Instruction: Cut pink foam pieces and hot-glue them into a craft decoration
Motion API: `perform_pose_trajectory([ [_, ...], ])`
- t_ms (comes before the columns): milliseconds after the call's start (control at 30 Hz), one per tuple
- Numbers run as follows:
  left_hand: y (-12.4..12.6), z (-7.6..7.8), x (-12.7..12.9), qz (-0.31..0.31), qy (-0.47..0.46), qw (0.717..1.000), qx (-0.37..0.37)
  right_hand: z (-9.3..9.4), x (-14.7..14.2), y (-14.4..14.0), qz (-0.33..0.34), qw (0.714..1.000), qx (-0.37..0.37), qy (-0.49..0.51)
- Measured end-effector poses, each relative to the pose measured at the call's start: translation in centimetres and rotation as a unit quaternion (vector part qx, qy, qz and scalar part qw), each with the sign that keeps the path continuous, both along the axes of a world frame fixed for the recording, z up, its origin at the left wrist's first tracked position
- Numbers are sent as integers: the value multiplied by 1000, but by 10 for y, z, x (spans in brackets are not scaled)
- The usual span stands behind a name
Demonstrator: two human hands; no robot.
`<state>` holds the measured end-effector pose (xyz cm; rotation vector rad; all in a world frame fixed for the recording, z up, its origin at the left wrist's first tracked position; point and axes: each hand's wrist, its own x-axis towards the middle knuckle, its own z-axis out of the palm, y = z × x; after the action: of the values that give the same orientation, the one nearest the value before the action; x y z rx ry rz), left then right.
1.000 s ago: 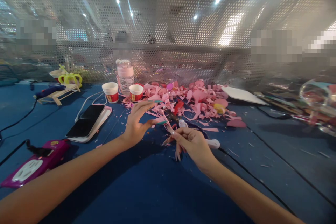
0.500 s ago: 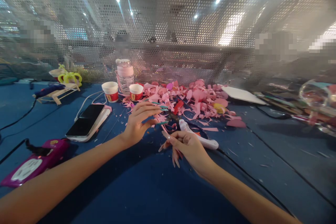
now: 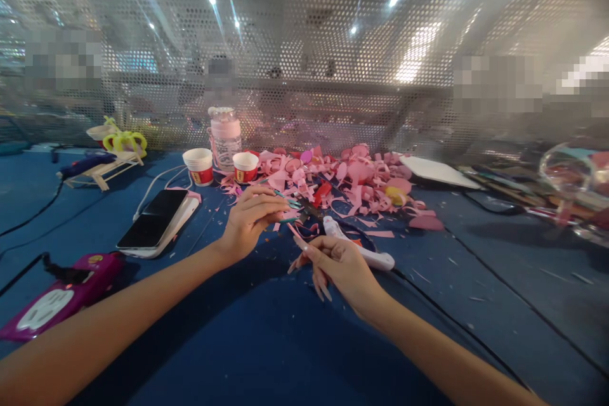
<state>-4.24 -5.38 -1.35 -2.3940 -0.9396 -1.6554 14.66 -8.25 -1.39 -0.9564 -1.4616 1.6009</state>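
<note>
Two hands work just in front of the pink paper scrap heap [image 3: 352,184]: the left hand [image 3: 247,222] pinches a small pink paper piece [image 3: 289,208], the right hand [image 3: 340,263] curls loosely beside the white tool [image 3: 364,252]; much cutting appears done, this piece unfinished.

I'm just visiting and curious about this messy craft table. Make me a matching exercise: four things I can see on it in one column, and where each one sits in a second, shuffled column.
Things:
1. smartphone
2. pink water bottle
3. purple power strip
4. pink paper scraps

Places:
A. near left edge of the blue table, outside the left forearm
B. heaped in the middle, beyond both hands
C. upright at the back by the perforated metal screen, behind two paper cups
D. flat, screen up, left of the left hand

Pairs: 1-D, 2-C, 3-A, 4-B
</note>
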Motion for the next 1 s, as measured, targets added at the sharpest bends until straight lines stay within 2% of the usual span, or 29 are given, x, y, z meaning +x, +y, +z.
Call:
perform_pose_trajectory([
  [467, 0, 1, 1, 9, 8, 1000, 0, 2, 0, 0, -7, 1000, 0, -12],
  [1000, 1, 1, 0, -13, -3, 1000, 7, -1, -1, 2, -4, 1000, -3, 4],
])
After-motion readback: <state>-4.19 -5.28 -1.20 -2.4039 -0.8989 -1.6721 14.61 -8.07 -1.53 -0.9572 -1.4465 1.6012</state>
